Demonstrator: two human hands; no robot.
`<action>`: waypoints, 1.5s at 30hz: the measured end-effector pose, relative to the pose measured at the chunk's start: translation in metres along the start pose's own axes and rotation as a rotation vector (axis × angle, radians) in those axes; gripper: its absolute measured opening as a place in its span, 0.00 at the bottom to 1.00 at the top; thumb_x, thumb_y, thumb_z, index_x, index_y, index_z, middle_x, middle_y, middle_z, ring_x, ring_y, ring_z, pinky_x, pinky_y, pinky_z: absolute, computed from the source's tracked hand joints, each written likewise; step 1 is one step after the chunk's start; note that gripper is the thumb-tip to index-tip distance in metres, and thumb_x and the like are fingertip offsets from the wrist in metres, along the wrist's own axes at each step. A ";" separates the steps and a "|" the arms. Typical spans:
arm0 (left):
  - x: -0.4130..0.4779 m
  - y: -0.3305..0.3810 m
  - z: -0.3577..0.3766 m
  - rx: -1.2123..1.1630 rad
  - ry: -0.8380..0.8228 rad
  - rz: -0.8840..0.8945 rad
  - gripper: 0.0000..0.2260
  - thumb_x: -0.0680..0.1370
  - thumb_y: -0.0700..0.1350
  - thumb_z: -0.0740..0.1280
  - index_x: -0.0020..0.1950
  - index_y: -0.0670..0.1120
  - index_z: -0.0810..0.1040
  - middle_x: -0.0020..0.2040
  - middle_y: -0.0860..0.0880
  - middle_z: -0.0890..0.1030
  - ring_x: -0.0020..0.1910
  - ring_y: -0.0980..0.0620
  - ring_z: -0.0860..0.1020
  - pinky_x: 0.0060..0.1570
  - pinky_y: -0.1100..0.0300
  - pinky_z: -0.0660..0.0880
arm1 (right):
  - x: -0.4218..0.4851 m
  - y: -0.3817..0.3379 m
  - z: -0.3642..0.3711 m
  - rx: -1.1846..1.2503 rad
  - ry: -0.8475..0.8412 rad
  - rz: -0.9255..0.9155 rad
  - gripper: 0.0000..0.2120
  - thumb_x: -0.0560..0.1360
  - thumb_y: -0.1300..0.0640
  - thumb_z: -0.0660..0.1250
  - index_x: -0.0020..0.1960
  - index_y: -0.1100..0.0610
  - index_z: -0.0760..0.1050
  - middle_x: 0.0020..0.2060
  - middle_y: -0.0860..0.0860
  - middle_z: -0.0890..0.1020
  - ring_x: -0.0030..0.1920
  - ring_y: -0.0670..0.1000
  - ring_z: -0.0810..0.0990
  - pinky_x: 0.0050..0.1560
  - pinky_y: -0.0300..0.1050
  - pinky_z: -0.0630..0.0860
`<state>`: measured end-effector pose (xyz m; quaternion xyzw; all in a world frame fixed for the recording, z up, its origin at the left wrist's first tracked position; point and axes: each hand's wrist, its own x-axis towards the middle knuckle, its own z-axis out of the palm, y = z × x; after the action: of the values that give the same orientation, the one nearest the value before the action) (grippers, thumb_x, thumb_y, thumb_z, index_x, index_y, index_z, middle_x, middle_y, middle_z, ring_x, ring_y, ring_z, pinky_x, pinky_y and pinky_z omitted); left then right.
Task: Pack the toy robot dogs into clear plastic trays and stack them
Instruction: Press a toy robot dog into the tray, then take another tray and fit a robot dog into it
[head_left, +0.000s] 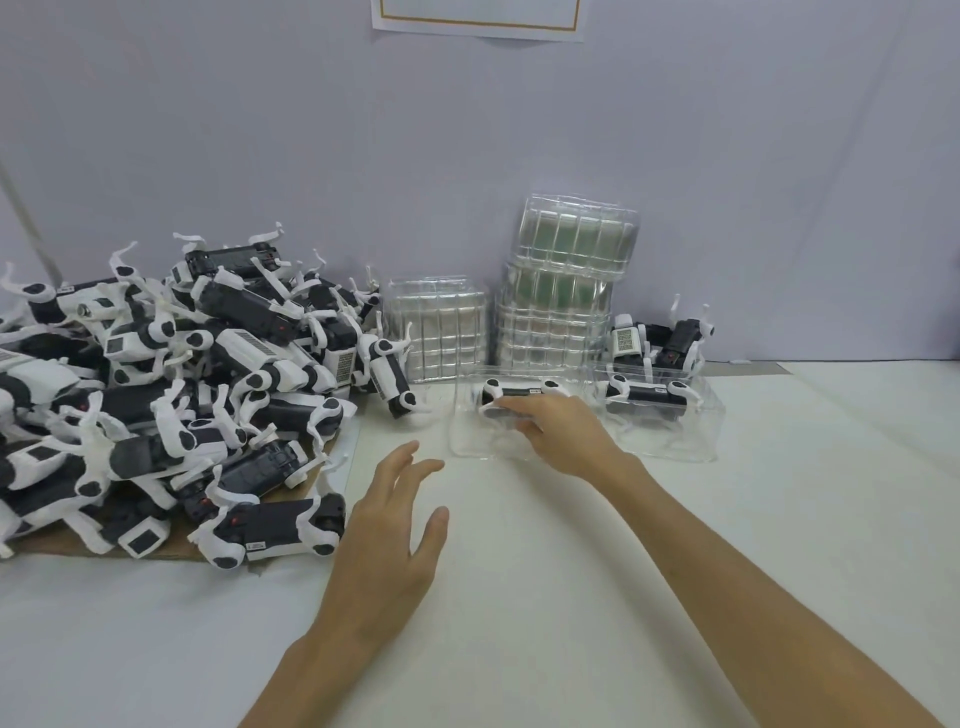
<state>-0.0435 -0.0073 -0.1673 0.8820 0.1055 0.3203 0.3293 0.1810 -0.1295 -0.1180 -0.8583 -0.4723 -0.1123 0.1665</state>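
A clear plastic tray lies on the white table in the middle. A black and white toy robot dog lies in it, and my right hand grips that dog from the near side with curled fingers. My left hand hovers above the table to the tray's left, fingers spread and holding nothing. A large heap of toy robot dogs fills the left side. To the right stands a packed clear tray with a dog in it, and more dogs sit on top of it.
Stacks of empty clear trays stand against the grey wall behind the work area, with a shorter stack to their left. Brown cardboard lies under the heap. One single dog leans at the heap's right edge.
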 end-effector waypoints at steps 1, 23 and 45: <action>0.000 0.000 0.000 -0.001 0.003 0.002 0.18 0.77 0.52 0.60 0.67 0.55 0.72 0.73 0.63 0.62 0.63 0.65 0.65 0.66 0.54 0.66 | -0.001 0.000 -0.001 0.009 -0.010 0.003 0.20 0.81 0.61 0.60 0.68 0.43 0.76 0.60 0.39 0.82 0.59 0.50 0.78 0.48 0.38 0.64; 0.002 0.000 -0.001 -0.005 0.020 -0.012 0.16 0.80 0.42 0.66 0.65 0.56 0.72 0.72 0.62 0.62 0.61 0.80 0.60 0.66 0.50 0.67 | -0.033 0.018 -0.012 0.116 0.024 0.044 0.20 0.80 0.62 0.63 0.64 0.41 0.78 0.55 0.44 0.84 0.55 0.55 0.77 0.56 0.54 0.74; 0.001 -0.002 0.009 0.522 -0.370 0.084 0.21 0.80 0.58 0.57 0.73 0.59 0.70 0.78 0.55 0.62 0.77 0.56 0.61 0.73 0.62 0.60 | 0.097 -0.016 -0.051 0.077 0.152 0.133 0.21 0.79 0.55 0.66 0.71 0.56 0.69 0.66 0.53 0.76 0.64 0.54 0.76 0.62 0.51 0.74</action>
<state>-0.0364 -0.0098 -0.1736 0.9835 0.0856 0.1299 0.0922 0.2172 -0.0668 -0.0344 -0.8698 -0.4041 -0.1473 0.2417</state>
